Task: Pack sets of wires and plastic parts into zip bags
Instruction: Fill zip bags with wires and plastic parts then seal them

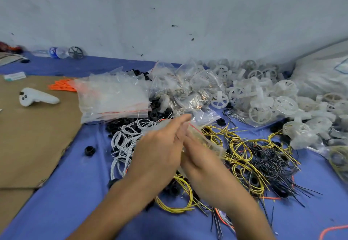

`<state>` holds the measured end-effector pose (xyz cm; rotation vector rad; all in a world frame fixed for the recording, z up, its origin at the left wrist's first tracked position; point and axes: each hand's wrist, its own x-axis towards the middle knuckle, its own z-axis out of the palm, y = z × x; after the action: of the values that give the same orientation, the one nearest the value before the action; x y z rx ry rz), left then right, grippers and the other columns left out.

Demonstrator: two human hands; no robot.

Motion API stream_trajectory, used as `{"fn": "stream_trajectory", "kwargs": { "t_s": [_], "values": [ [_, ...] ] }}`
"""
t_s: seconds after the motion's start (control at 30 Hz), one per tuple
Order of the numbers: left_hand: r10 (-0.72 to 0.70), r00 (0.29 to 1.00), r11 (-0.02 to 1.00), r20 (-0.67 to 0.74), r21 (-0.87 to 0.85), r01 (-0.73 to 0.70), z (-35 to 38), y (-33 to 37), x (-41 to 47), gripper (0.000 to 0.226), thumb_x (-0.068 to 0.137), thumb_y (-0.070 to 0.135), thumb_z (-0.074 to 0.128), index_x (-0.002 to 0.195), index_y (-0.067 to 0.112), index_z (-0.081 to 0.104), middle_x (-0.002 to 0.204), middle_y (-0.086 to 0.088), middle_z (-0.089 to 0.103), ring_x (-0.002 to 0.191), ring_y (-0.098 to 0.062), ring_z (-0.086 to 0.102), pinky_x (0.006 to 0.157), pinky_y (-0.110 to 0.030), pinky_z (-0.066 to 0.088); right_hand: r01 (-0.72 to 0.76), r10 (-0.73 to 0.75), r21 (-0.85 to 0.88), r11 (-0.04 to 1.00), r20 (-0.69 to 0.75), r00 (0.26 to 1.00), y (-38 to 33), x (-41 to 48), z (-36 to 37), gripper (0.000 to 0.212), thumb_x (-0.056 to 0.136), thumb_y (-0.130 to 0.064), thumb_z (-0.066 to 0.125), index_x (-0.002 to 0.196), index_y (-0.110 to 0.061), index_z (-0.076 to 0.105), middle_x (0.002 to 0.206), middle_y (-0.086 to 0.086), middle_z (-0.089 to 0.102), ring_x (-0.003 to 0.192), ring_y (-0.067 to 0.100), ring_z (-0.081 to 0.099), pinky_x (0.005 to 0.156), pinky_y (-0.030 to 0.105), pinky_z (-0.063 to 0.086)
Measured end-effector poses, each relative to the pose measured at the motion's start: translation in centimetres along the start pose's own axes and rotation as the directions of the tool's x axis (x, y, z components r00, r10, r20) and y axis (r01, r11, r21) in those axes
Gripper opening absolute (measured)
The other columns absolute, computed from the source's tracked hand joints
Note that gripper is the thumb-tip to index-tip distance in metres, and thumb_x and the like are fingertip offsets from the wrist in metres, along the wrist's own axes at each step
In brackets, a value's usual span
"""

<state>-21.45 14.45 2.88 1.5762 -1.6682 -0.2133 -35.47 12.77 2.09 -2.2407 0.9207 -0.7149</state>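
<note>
Glossy plastic bags (113,96); matt, probably cloth cover (75,183)

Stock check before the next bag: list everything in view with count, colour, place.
Cloth: one, blue, under everything.
Cardboard: one, brown, left.
Controller: one, white, on the cardboard.
Water bottle: one, clear, far left.
Empty zip bags: one stack, clear, centre-left.
Orange wires: one bundle, behind that stack.
White wires: many coils, left of the hands.
Yellow wires: many coils, right of the hands.
Black wires: one tangle, among the yellow.
Plastic wheels: many, white, far right.
Black rings: many, scattered.
Held zip bag: one, clear, between the hands.
Left hand: fingers straight.
Right hand: grip blurred.
</note>
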Motion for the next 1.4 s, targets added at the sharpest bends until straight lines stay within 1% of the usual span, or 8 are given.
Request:
{"fn": "stream_trajectory", "kwargs": {
  "t_s": [0.13,0.23,0.3,0.37,0.47,0.57,0.7,1.4],
  "values": [
    [-0.08,0.992,0.981,-0.097,-0.183,0.061,-2.5,-1.6,6.8,0.032,0.105,0.039,0.038,0.12,0.033,0.065,0.054,0.015,0.052,0.042,-0.003,0.041,0.045,-0.022,0.032,0.074,-0.071,-0.049,0.996,0.065,0.995,-1.9,0.4,-2.1,0.039,0.096,-0.042,0.044,0.134,-0.037,0.055,0.125,-0.029,0.058,0.128,-0.01,0.044,0.104,0.013,0.036],
    [-0.184,0.953,0.933,-0.24,-0.348,0.093,-5.7,-2.7,11.4,0.028,0.105,0.023,0.042,0.113,0.017,0.069,0.078,-0.022,0.065,0.045,-0.012,0.044,0.048,-0.015,0.03,0.091,-0.092,-0.166,0.982,-0.001,0.996,-2.0,-0.2,-1.7,0.028,0.1,-0.031,0.05,0.123,-0.024,0.064,0.094,-0.015,0.06,0.11,0.005,0.06,0.092,0.019,0.046],
    [-0.201,0.935,0.93,-0.292,-0.358,0.088,-7.2,-3.1,12.4,0.029,0.105,0.022,0.042,0.114,0.014,0.069,0.108,-0.034,0.061,0.051,-0.015,0.045,0.051,-0.009,0.032,0.166,-0.169,-0.139,0.976,-0.014,0.985,-2.2,-1.7,-0.4,0.022,0.097,-0.031,0.052,0.114,-0.037,0.065,0.1,-0.017,0.061,0.099,0.002,0.058,0.086,0.021,0.048],
    [-0.175,0.932,0.937,-0.317,-0.343,0.06,-8.0,-3.0,12.1,0.03,0.105,0.023,0.042,0.115,0.013,0.069,0.113,-0.034,0.061,0.053,-0.016,0.05,0.052,-0.008,0.032,0.186,-0.163,-0.193,0.963,0.13,0.978,-1.9,-1.4,2.2,0.028,0.097,-0.028,0.049,0.12,-0.036,0.064,0.108,-0.014,0.061,0.102,0.011,0.053,0.091,0.028,0.045],
    [-0.131,0.939,0.951,-0.318,-0.306,0.029,-8.5,-3.1,10.9,0.03,0.105,0.023,0.042,0.115,0.012,0.068,0.093,-0.032,0.062,0.047,-0.004,0.043,0.052,-0.011,0.032,0.249,-0.144,-0.397,0.883,0.276,0.95,-0.8,1.9,7.9,0.038,0.096,-0.019,0.044,0.132,-0.027,0.055,0.121,0.0,0.052,0.106,0.024,0.041,0.097,0.034,0.034],
    [-0.084,0.932,0.965,-0.353,-0.263,-0.013,-8.8,-3.4,9.1,0.029,0.105,0.025,0.042,0.113,0.014,0.067,0.056,-0.003,0.042,0.048,-0.003,0.036,0.05,-0.021,0.029,0.253,-0.081,-0.553,0.794,0.316,0.945,0.5,3.9,11.3,0.033,0.097,-0.025,0.04,0.125,-0.018,0.056,0.121,0.007,0.05,0.105,0.03,0.04,0.094,0.04,0.033],
    [-0.094,0.92,0.952,-0.38,-0.304,-0.028,-9.4,-4.1,7.9,0.028,0.105,0.027,0.043,0.114,0.017,0.067,0.051,0.011,0.039,0.047,-0.005,0.033,0.046,-0.02,0.028,0.183,-0.031,-0.603,0.776,0.254,0.967,1.3,4.7,13.0,0.031,0.096,-0.031,0.041,0.113,-0.013,0.061,0.114,0.013,0.049,0.1,0.033,0.04,0.091,0.045,0.034],
    [-0.163,0.927,0.929,-0.337,-0.368,0.03,-9.2,-4.9,5.3,0.023,0.105,0.028,0.044,0.111,0.027,0.066,0.054,0.008,0.038,0.048,-0.006,0.034,0.046,-0.016,0.031,0.084,0.056,-0.556,0.827,0.23,0.972,1.9,4.2,12.4,0.024,0.086,-0.033,0.045,0.103,-0.02,0.056,0.11,0.004,0.043,0.101,0.03,0.038,0.091,0.04,0.031]
  ]
}}
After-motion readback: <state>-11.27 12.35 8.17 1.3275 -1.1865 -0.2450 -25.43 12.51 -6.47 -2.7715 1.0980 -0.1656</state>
